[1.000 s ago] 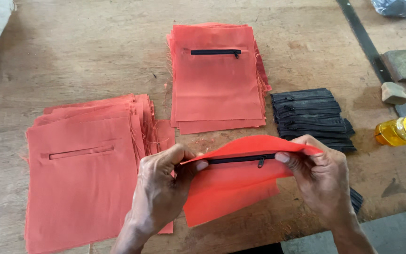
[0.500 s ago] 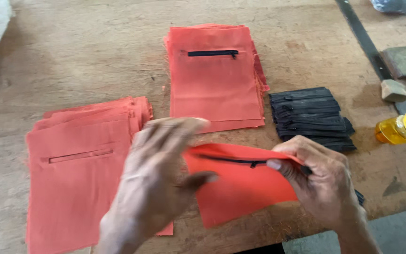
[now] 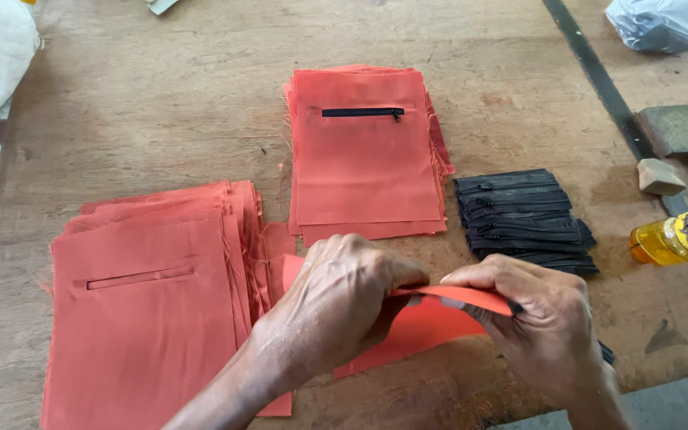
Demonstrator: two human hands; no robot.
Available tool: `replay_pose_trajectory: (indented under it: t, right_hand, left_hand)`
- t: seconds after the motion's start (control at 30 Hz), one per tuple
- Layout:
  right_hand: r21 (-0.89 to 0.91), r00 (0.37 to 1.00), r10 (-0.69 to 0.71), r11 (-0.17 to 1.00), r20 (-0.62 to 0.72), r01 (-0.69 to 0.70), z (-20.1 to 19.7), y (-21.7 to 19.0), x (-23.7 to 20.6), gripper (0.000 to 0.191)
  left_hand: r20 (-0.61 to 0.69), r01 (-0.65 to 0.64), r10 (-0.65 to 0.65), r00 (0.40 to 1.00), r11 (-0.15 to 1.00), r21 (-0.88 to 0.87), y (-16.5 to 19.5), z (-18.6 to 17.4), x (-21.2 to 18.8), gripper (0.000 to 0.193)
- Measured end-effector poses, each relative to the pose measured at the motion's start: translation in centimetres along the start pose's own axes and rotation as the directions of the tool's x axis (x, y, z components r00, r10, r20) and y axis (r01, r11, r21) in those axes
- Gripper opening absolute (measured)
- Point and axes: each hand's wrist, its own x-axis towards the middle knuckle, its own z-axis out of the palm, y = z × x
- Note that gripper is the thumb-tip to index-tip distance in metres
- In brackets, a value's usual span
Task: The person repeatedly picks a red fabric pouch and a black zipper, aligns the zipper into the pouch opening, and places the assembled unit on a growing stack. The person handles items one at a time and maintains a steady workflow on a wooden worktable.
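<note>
My left hand (image 3: pixel 340 299) and right hand (image 3: pixel 531 322) both pinch the folded top edge of one orange fabric panel (image 3: pixel 424 322), fingers curled shut on it, knuckles toward me. The panel lies at about six o'clock on the wooden table (image 3: pixel 161 103), its lower half sagging beneath my palms; I cannot tell whether a zipper sits under the fold.

As I judge it, the thin cloth could slide between my fingertips and the fold go crooked, since the grip is only along one edge. The frayed threads might also snag.

At eight o'clock, just beside my left wrist, sits a fanned stack of orange panels with open slits (image 3: pixel 149 318). At twelve o'clock a tidier stack of panels with a black zipper fitted (image 3: pixel 364 155). At two o'clock, close to my right hand, a pile of loose black zippers (image 3: pixel 523 215). Further out at three o'clock, a yellow bottle (image 3: pixel 662 243) lies on its side, near a small stone block (image 3: pixel 661 177). Nothing blocks my hands.
</note>
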Motion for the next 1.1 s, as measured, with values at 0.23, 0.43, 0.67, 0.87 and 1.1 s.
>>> replay_pose_trajectory:
  t: [0.23,0.43,0.67,0.87,1.1]
  right_hand:
    - [-0.072,0.995,0.066,0.995,-0.08,-0.071,-0.1,1.3,-0.2,0.012]
    - [-0.03,0.972,0.164,0.985,-0.169,-0.171,-0.9,3.8,-2.4,0.013]
    - [0.169,0.988,0.151,0.974,0.01,-0.151,0.4,8.4,-1.4,0.008]
    - [0.222,0.952,0.304,0.928,0.016,-0.3,2.4,10.8,3.9,0.013]
    - [0.109,0.964,0.266,0.959,-0.019,-0.262,3.5,14.3,15.4,0.026]
  left_hand:
    - [-0.049,0.057,-0.057,0.997,0.998,0.01,-0.9,-0.2,-0.9,0.014]
    - [-0.13,0.08,-0.087,0.988,0.995,-0.052,-1.8,-0.9,-3.2,0.009]
    - [-0.163,0.148,-0.184,0.969,0.966,-0.213,-5.5,0.2,-3.5,0.013]
    - [-0.487,0.279,-0.196,0.851,0.955,0.104,-8.2,-0.7,-2.2,0.046]
    - [-0.511,0.235,-0.085,0.855,0.943,0.237,-9.9,-1.0,1.9,0.062]
